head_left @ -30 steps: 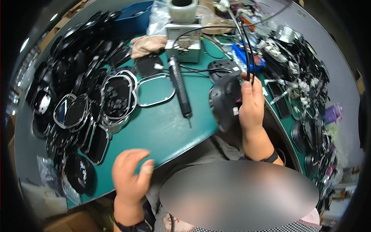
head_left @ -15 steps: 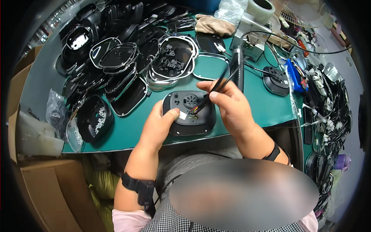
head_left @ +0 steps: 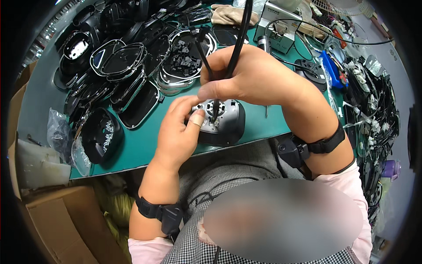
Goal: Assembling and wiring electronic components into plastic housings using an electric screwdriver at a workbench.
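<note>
A rounded black plastic housing (head_left: 231,128) rests near the table's front edge, with its vented back face up. My left hand (head_left: 178,127) is closed on its left side, thumb on the back face. Over the housing, my right hand (head_left: 246,75) pinches a black cable (head_left: 238,49) between thumb and fingers. The cable runs down into the opening in the middle of the housing, and its upper part loops out of view at the top. My right hand hides the housing's far edge. The wire ends inside the opening are too small to make out.
Stacked black frames (head_left: 123,57) and a tray of small black clips (head_left: 187,59) lie beyond my left hand. A black shell with screws (head_left: 103,136) sits at left. Behind my right hand stand an electric screwdriver (head_left: 263,44), a grey box (head_left: 277,28) and a blue bin (head_left: 332,70).
My right hand has moved left and over the housing, lifting the cable upright. My left hand keeps its hold on the housing's left side.
</note>
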